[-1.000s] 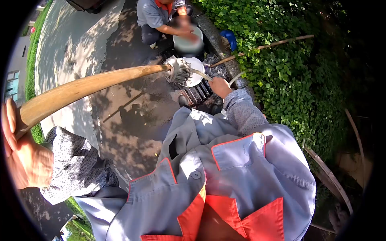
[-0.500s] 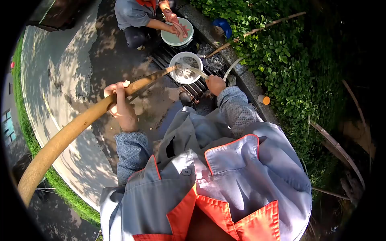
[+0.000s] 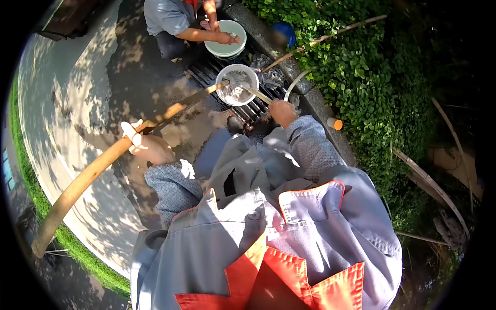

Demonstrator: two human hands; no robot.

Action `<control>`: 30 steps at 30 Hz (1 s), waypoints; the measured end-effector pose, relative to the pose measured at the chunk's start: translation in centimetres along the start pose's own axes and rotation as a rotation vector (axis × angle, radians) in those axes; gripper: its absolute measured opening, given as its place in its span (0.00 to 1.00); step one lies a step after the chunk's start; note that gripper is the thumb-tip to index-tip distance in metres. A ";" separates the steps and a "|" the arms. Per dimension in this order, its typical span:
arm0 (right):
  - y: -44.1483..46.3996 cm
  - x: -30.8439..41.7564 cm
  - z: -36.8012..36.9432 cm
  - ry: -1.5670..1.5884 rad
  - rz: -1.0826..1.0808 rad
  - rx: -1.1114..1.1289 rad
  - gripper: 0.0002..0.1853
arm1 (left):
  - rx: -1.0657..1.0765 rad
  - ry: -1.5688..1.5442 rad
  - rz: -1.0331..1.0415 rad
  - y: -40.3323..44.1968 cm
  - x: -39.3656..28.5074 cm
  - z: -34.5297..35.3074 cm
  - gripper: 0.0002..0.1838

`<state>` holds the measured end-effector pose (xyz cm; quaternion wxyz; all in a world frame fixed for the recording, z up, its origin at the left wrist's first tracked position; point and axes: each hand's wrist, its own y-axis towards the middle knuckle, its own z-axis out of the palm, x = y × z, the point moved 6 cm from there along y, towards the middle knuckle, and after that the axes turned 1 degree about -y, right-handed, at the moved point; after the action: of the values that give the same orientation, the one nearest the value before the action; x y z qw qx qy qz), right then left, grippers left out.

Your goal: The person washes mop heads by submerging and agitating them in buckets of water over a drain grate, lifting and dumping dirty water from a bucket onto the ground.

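My left hand [image 3: 147, 145] is closed around a long wooden pole [image 3: 98, 168], which runs from the lower left up to a white bucket [image 3: 221, 97]. The pole's far end reaches over the bucket's left rim. Inside the bucket are murky water and whitish, foamy-looking material. My right hand [image 3: 283, 112] is closed on a pale stick [image 3: 262, 96], with its far end in the same bucket. What lies at that end is too unclear to name.
A person in grey [image 3: 168, 18] crouches ahead, hands in a pale green bucket [image 3: 206, 45]. Both buckets stand on a metal drain grate [image 3: 253, 112]. Grey strips [image 3: 273, 78] and another pole [image 3: 320, 40] lie beside the kerb [image 3: 323, 106]. Hedges [image 3: 356, 77] line the right, near an orange-ended cylinder [image 3: 337, 124].
The wooden pole has drawn back and its lower end has swung into view. My left hand has shifted left and slightly down. The other person's hands have changed position over their bucket.
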<state>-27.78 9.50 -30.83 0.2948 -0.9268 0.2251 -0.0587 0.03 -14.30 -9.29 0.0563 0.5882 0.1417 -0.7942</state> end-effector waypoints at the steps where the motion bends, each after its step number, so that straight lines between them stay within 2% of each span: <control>1: -0.5 -0.1 -0.4 0.069 0.030 -0.040 0.12 | -0.022 -0.040 0.012 1.1 -0.1 0.2 0.17; 2: -0.5 -0.3 -0.2 0.113 0.032 -0.062 0.13 | 0.013 -0.054 0.032 1.5 -0.5 1.5 0.17; 4: -0.4 -1.3 0.8 0.204 0.049 -0.103 0.14 | 0.246 -0.081 0.129 -0.1 -3.2 5.5 0.16; 6: -0.8 -2.3 1.3 0.256 0.064 -0.087 0.16 | 0.534 -0.165 0.171 -3.5 -7.8 9.3 0.15; 10: -0.8 -3.2 0.8 0.318 0.024 -0.064 0.16 | 1.079 -0.276 0.192 -9.0 -14.7 11.8 0.15; 12: -0.9 -3.9 1.1 0.339 0.012 -0.089 0.16 | 1.199 -0.379 0.173 -10.0 -15.3 10.9 0.15; 14: -1.4 -4.4 0.7 0.389 -0.006 -0.053 0.14 | 1.269 -0.323 0.184 -9.5 -14.0 9.4 0.14; 17: -0.9 -5.1 1.3 0.393 0.000 -0.005 0.12 | 0.960 0.106 0.084 -7.2 -7.5 5.1 0.09; 20: 0.3 -5.5 3.1 0.318 -0.071 -0.044 0.18 | 0.550 0.346 -0.076 -5.5 1.7 -4.5 0.07; 21: 0.5 -5.6 3.4 0.271 -0.079 -0.030 0.18 | 0.309 0.223 -0.093 -6.0 2.9 -7.6 0.06; 25: 1.1 -5.9 3.8 0.210 -0.125 -0.037 0.19 | -0.182 0.026 -0.297 -6.2 9.1 -24.3 0.07; 27: 1.6 -5.7 4.4 0.190 -0.188 -0.085 0.18 | -0.289 -0.005 -0.381 -7.6 10.2 -30.3 0.08; 29: 2.1 -5.6 4.6 0.189 -0.191 -0.096 0.18 | -0.375 -0.031 -0.564 -8.2 12.4 -38.3 0.09; 30: 2.2 -5.4 4.8 0.166 -0.188 -0.077 0.17 | -0.422 -0.046 -0.657 -9.0 12.8 -39.6 0.09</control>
<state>-32.28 12.80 -35.87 0.2327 -0.9463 0.1631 -0.1540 30.21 6.84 -30.64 -0.0779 0.4690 0.4814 -0.7364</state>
